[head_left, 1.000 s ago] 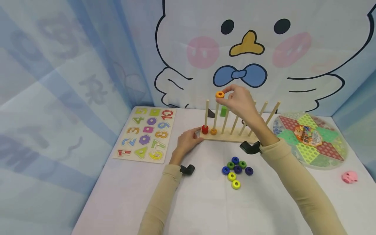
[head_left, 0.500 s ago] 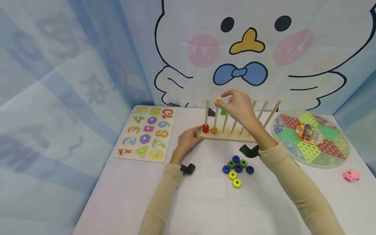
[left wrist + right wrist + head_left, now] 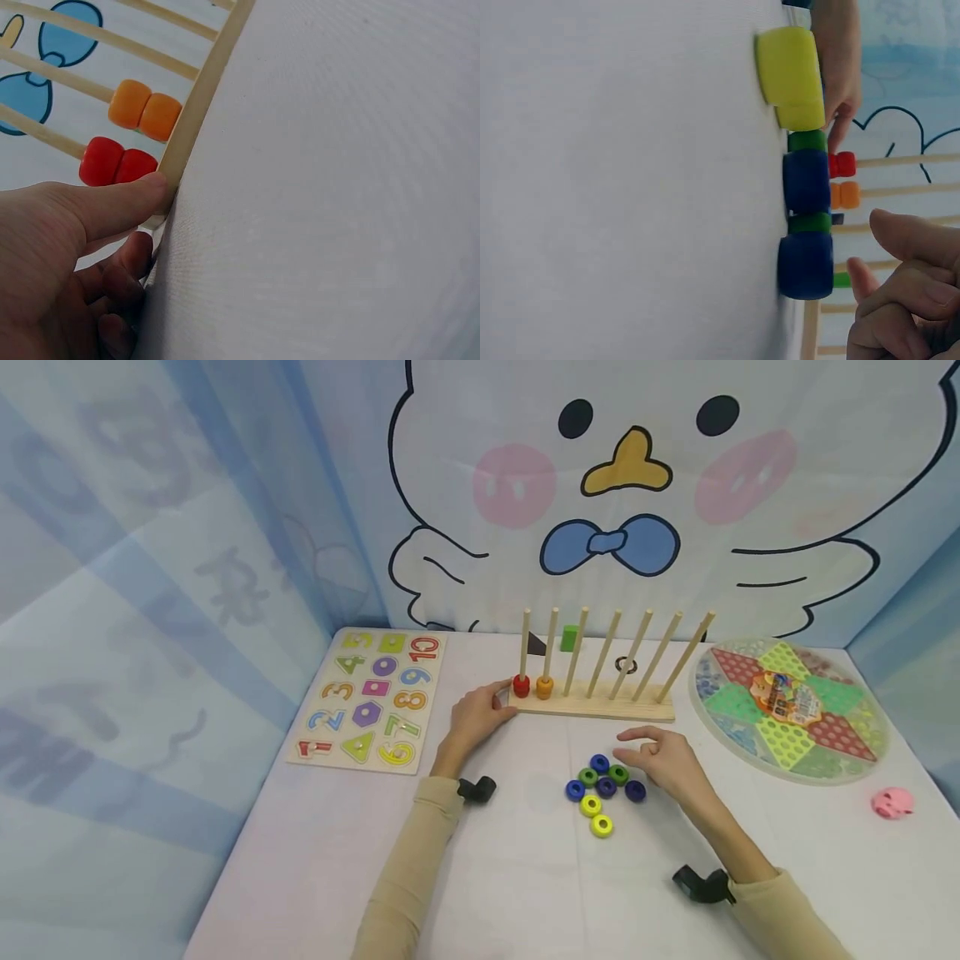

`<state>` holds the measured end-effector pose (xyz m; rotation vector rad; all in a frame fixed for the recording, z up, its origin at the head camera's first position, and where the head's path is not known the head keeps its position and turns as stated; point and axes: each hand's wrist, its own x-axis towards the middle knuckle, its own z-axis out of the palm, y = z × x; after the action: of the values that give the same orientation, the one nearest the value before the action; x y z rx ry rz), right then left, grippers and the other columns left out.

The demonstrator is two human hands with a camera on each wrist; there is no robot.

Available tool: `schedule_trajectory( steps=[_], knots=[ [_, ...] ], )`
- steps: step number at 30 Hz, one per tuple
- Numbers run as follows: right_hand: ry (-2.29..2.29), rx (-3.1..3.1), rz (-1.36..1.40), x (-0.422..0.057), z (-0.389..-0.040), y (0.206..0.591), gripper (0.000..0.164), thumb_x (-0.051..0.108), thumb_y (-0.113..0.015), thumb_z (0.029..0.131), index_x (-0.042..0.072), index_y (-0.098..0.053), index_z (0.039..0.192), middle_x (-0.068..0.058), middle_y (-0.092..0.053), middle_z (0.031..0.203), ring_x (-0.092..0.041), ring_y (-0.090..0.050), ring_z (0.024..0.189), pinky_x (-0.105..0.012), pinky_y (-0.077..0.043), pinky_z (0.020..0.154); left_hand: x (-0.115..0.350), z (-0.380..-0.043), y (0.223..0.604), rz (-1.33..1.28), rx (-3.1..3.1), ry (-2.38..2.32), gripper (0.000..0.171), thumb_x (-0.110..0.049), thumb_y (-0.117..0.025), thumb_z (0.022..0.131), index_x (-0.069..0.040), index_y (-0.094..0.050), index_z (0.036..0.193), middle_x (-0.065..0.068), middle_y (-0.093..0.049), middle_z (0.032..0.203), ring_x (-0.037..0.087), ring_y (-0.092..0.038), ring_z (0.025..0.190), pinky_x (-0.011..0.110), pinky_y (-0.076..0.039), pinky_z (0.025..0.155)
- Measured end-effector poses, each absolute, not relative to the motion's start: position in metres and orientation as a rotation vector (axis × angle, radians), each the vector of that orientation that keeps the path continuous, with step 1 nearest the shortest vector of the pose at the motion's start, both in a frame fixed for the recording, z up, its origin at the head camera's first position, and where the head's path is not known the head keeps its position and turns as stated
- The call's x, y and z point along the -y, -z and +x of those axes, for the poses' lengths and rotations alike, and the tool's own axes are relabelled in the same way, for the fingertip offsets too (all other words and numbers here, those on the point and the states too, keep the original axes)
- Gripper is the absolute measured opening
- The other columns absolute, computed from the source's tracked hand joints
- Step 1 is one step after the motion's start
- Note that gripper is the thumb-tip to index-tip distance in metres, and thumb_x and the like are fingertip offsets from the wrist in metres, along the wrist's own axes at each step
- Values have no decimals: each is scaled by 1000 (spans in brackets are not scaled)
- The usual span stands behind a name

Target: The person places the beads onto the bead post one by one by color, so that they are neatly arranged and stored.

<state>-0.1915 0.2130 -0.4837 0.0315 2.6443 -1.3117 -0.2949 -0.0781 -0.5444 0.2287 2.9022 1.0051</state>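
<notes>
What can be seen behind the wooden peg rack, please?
Behind the rack are a green block, a dark triangular piece and a dark ring. A peg crosses the dark ring, covering part; whatever the base hides cannot be seen.

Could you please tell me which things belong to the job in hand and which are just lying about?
Seemingly in use:
peg rack, held by the left hand
red rings
orange rings
loose rings

Seemingly lying about:
number board
round game board
pink pig
green block
dark triangular piece
</notes>
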Motion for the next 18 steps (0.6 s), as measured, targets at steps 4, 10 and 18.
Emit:
schedule_trajectory(
  steps=[4, 10, 18],
  knots=[
    [1234, -2630, 34, -220, -182, 500, 43, 30, -73, 83, 2, -63, 114, 5, -35, 48, -9, -28, 42, -26, -25, 41, 79, -296, 544, 230, -2904, -1001, 57, -41, -71, 84, -26, -54, 136, -5, -55, 69, 12, -49, 61, 30, -35, 57],
    [1123, -2672, 28, -218, -179, 504, 39, 25, -74, 81, 1, -65, 110, 5, -36, 47, -9, -29, 43, -24, -25, 42, 79, -296, 543, 224, -2910, -1005, 57, -41, -71, 84, -26, -54, 136, -5, -55, 69, 13, -49, 61, 30, -35, 57],
    [1055, -2746, -14, -220, -180, 503, 44, 34, -72, 83, 0, -65, 110, 4, -39, 49, -10, -32, 44, -25, -26, 41, 79, -295, 544, 230, -2899, -1008, 58, -41, -70, 84, -26, -53, 137, -5, -55, 69, 12, -48, 60, 29, -34, 57]
  ],
)
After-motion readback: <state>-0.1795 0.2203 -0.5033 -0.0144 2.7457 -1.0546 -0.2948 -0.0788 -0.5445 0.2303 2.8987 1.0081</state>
